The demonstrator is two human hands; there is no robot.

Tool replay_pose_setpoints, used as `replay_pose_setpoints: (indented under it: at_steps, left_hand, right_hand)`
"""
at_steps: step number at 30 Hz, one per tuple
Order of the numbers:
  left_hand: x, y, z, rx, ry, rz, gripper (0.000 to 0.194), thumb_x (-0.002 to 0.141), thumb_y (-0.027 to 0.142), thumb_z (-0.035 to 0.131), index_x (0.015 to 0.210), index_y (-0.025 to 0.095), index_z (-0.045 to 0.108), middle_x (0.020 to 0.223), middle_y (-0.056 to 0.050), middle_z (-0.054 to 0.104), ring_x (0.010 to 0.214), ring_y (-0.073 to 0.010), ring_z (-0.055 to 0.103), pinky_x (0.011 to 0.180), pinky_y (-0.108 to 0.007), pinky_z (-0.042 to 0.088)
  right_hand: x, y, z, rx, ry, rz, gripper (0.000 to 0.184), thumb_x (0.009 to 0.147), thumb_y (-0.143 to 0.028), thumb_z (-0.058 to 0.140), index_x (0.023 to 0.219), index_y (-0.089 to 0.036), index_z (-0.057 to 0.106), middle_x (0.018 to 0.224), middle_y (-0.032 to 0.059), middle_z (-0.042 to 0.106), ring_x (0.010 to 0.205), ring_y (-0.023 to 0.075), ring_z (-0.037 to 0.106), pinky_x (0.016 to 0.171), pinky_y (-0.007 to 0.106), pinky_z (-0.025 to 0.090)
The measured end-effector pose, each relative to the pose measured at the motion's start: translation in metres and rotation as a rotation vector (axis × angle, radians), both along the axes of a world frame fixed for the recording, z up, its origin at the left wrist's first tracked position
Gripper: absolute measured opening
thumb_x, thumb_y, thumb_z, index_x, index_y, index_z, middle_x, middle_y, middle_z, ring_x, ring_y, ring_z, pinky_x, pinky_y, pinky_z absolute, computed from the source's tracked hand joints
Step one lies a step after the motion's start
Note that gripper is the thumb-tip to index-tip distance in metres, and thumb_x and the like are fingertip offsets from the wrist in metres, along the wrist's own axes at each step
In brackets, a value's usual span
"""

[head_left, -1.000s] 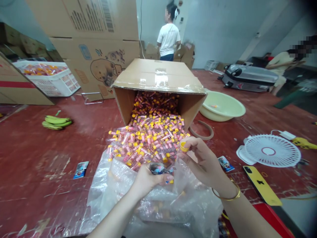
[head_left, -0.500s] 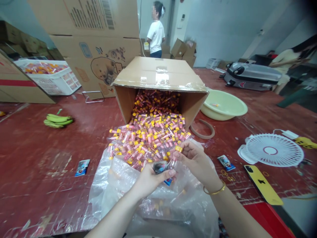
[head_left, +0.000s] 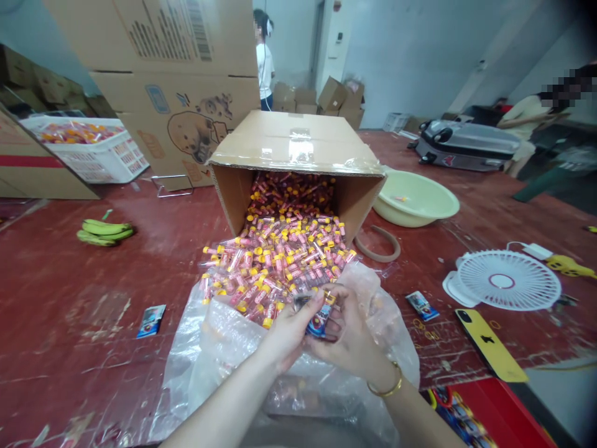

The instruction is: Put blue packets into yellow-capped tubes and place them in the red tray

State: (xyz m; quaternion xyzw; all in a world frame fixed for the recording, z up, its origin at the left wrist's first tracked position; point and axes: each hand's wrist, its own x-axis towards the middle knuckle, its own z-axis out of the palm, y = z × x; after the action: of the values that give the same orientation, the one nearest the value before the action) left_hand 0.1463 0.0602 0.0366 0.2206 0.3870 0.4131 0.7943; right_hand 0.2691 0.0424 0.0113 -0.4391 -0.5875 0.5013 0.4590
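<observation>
A small blue-and-dark packet (head_left: pixel 319 322) is pinched under the thumb of my left hand (head_left: pixel 286 330). My right hand (head_left: pixel 352 342) curls around the packet's far side, its fingers closed on a clear tube with a yellow cap (head_left: pixel 330 297). Packet and tube lie against each other, and the tube's lower part is hidden. Just beyond both hands, a heap of pink-filled tubes with yellow caps (head_left: pixel 275 261) spills from a cardboard box (head_left: pixel 298 140) lying on its side. Crumpled clear plastic sheeting (head_left: pixel 196 367) spreads beneath my forearms.
Right of the box are a pale green basin (head_left: pixel 420 214), a brown ring (head_left: pixel 396 252), a white fan (head_left: pixel 513 298), a yellow phone (head_left: pixel 494 351) and a blue packet (head_left: pixel 422 306). A red tray (head_left: pixel 504 404) sits lower right. Bananas (head_left: pixel 105 233) and another packet (head_left: pixel 150 322) lie left. Two people are farther back.
My right hand has lowered and turned, bringing the yellow-capped tube against the packet. The packet's printed face now shows more. The standing person at the back has moved left, partly behind the tall carton.
</observation>
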Motion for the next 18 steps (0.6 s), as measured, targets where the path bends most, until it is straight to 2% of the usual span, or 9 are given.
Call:
replay_pose_setpoints:
  at_steps: [2,7,10,13,15,16,18]
  left_hand:
    - [-0.003,-0.001,-0.001,0.042,0.029,-0.002,0.037,0.063,0.042,0.081,0.078,0.009,0.070,0.067,-0.005,0.069,0.055,-0.0120,0.061,0.056,-0.021,0.051]
    - [-0.009,-0.005,-0.008,0.121,0.080,-0.016,0.030,0.064,0.033,0.082,0.082,0.011,0.071,0.072,-0.004,0.070,0.064,-0.0119,0.062,0.064,-0.021,0.051]
    - [-0.008,-0.006,-0.011,0.133,0.094,-0.016,0.029,0.065,0.032,0.081,0.083,0.012,0.071,0.072,-0.004,0.070,0.064,-0.0121,0.062,0.065,-0.021,0.051]
    - [-0.006,-0.003,-0.011,0.123,0.125,-0.003,0.030,0.070,0.035,0.077,0.087,0.011,0.072,0.075,-0.005,0.071,0.068,-0.0131,0.064,0.065,-0.020,0.052]
    - [-0.005,0.000,-0.008,0.045,0.164,-0.016,0.028,0.077,0.035,0.070,0.093,0.012,0.071,0.083,-0.008,0.072,0.070,-0.0162,0.066,0.061,-0.023,0.055]
    - [-0.005,0.001,-0.007,0.003,0.186,-0.022,0.025,0.079,0.031,0.067,0.096,0.012,0.070,0.087,-0.009,0.073,0.070,-0.0178,0.066,0.058,-0.026,0.056]
    - [-0.007,0.005,-0.005,-0.044,0.229,-0.019,0.021,0.078,0.018,0.065,0.098,0.012,0.069,0.092,-0.010,0.073,0.069,-0.0197,0.067,0.055,-0.029,0.058]
  right_hand:
    - [0.001,0.001,-0.004,0.027,0.001,-0.028,0.061,0.066,-0.013,0.069,0.114,-0.027,0.034,0.111,0.0064,0.048,0.097,0.0195,0.060,0.078,0.033,0.056]
    - [0.006,0.003,-0.008,0.130,-0.029,-0.031,0.064,0.064,-0.011,0.069,0.115,-0.026,0.034,0.115,0.0078,0.045,0.106,0.0220,0.055,0.087,0.036,0.053]
    - [0.002,0.002,-0.005,0.155,-0.059,-0.024,0.063,0.065,-0.012,0.068,0.116,-0.025,0.033,0.114,0.0079,0.045,0.104,0.0213,0.056,0.085,0.034,0.053]
    - [0.007,0.000,0.004,0.244,-0.132,-0.103,0.062,0.063,-0.014,0.070,0.114,-0.025,0.035,0.111,0.0073,0.046,0.104,0.0219,0.054,0.091,0.039,0.049]
    - [0.031,-0.003,0.008,0.308,-0.177,-0.211,0.061,0.063,-0.017,0.073,0.111,-0.025,0.037,0.112,0.0072,0.046,0.106,0.0227,0.052,0.094,0.041,0.047]
    - [0.052,-0.007,0.008,0.320,-0.201,-0.278,0.060,0.063,-0.020,0.074,0.111,-0.025,0.036,0.113,0.0074,0.046,0.107,0.0229,0.052,0.094,0.041,0.046]
    - [0.114,-0.025,-0.001,0.286,-0.298,-0.457,0.062,0.064,-0.026,0.075,0.112,-0.026,0.035,0.117,0.0083,0.046,0.107,0.0232,0.052,0.092,0.039,0.047]
